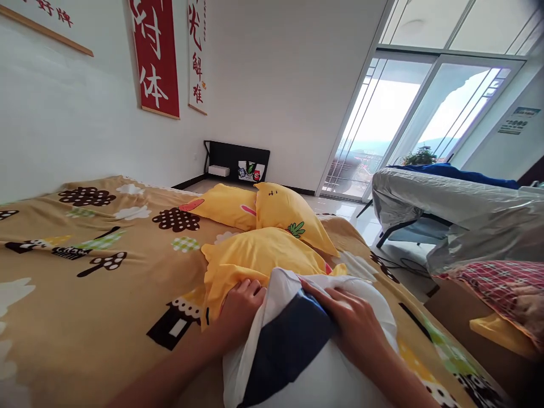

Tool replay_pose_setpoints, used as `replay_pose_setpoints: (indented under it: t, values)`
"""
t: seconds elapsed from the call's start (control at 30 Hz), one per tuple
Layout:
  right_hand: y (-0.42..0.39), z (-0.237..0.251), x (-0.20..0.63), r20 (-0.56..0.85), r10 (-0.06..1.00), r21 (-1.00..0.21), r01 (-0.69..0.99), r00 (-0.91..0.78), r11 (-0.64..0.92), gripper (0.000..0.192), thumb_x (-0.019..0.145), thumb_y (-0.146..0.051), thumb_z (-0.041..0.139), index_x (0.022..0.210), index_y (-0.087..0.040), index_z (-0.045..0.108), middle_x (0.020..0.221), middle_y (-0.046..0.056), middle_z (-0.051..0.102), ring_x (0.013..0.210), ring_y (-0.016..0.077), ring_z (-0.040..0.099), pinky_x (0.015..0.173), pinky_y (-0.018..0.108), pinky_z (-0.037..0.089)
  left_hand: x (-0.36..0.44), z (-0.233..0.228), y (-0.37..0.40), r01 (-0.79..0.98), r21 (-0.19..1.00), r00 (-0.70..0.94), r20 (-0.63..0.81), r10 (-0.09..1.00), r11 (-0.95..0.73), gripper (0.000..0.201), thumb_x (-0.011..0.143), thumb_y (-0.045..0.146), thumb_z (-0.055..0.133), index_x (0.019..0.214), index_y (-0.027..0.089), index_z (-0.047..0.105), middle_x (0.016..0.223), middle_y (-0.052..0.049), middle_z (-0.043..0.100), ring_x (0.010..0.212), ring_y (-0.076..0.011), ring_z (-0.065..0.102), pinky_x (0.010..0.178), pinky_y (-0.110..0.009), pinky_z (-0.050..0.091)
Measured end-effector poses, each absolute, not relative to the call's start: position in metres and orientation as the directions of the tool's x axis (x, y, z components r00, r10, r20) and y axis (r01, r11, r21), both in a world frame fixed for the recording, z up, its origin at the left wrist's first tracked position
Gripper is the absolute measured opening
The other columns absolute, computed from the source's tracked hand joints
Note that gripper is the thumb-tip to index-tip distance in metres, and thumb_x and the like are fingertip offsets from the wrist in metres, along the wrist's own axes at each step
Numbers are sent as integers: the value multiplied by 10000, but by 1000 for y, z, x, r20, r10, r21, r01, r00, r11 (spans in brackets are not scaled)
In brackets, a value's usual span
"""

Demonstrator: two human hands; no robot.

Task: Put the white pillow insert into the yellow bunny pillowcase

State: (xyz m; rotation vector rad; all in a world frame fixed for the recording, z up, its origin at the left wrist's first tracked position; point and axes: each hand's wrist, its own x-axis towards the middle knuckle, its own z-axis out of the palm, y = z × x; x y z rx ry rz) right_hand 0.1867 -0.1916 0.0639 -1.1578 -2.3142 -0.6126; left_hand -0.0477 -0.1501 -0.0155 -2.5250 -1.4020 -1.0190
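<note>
A white and dark-blue pillow (289, 351) lies in front of me on the bed. Its far end sits inside the open edge of a yellow pillowcase (255, 255). My left hand (240, 309) grips the yellow fabric at the pillow's left side. My right hand (352, 320) lies flat on top of the pillow, fingers spread and pointing toward the case opening. Behind the case lie two more yellow pillows (289, 215) with cartoon prints.
The bed (85, 272) has a tan sheet with mushroom and house prints. To the right stand a silver-covered board (459, 209) and a red plaid cloth (497, 283). A black shelf (236, 161) stands against the far wall, beside glass doors (403, 119).
</note>
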Motion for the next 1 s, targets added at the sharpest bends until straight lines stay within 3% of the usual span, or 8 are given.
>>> replay_pose_setpoints:
  t: [0.17, 0.3, 0.43, 0.53, 0.63, 0.8, 0.93, 1.0]
  values:
    - [-244, 32, 200, 492, 626, 318, 794, -605, 517, 884, 722, -18, 424, 1522, -321, 201, 754, -26, 624, 603, 85, 591, 560, 195, 387, -39, 9, -153, 808, 267, 298, 583, 756, -525, 110, 849, 255, 584, 911, 185, 643, 887, -53, 671, 840, -229, 602, 734, -362, 428]
    - [-258, 29, 184, 396, 699, 418, 794, -596, 441, 901, 701, -1, 451, 1509, -339, 237, 676, -31, 607, 540, 96, 583, 506, 201, 351, -38, 20, -157, 798, 213, 289, 686, 668, -564, 130, 827, 291, 658, 908, 190, 666, 867, -33, 676, 851, -227, 597, 776, -379, 408]
    - [-246, 56, 151, 103, 908, 402, 852, -407, 336, 738, 798, -18, 415, 1448, -365, 376, 704, 22, 654, 623, 145, 647, 523, 205, 365, -46, 33, -164, 783, 124, 342, 732, 589, -609, 169, 854, 273, 650, 1010, 212, 674, 935, -19, 681, 877, -207, 581, 786, -368, 391]
    - [-231, 76, 130, -31, 949, 348, 886, -315, 306, 630, 881, -69, 353, 1453, -333, 381, 806, 76, 683, 744, 192, 678, 599, 233, 431, -56, 40, -167, 816, 95, 343, 715, 609, -571, 174, 873, 176, 602, 1022, 229, 674, 974, -16, 675, 881, -195, 578, 785, -361, 382]
    - [-218, 83, 122, -44, 949, 298, 903, -311, 310, 577, 898, -92, 338, 1422, -312, 439, 840, 90, 688, 807, 222, 680, 654, 272, 466, -68, 37, -172, 884, 5, 351, 655, 669, -468, 271, 835, 126, 592, 1077, 230, 655, 1017, -48, 643, 922, -235, 565, 765, -380, 371]
    - [-203, 86, 122, -61, 953, 229, 925, -297, 303, 402, 919, -138, 350, 1159, -200, 667, 871, 127, 680, 876, 193, 664, 752, 256, 460, -89, -5, -199, 965, -70, 236, 658, 715, -254, 342, 790, 136, 618, 1128, 181, 595, 1024, -98, 596, 914, -264, 533, 752, -389, 352]
    - [-196, 94, 122, -48, 953, 185, 935, -298, 302, 383, 879, -113, 375, 1048, -225, 701, 912, 106, 684, 889, 205, 656, 748, 266, 440, -91, -64, -222, 992, 0, 72, 824, 562, -126, 264, 857, 226, 597, 1111, 155, 579, 1031, -140, 603, 912, -276, 532, 777, -408, 335]
    - [-193, 97, 124, -32, 955, 167, 941, -295, 296, 393, 868, -125, 383, 1043, -272, 703, 905, 76, 690, 880, 225, 654, 733, 284, 426, -85, -87, -228, 980, 114, -21, 875, 483, -163, 202, 878, 254, 582, 1065, 176, 592, 1006, -131, 618, 862, -259, 535, 770, -398, 326]
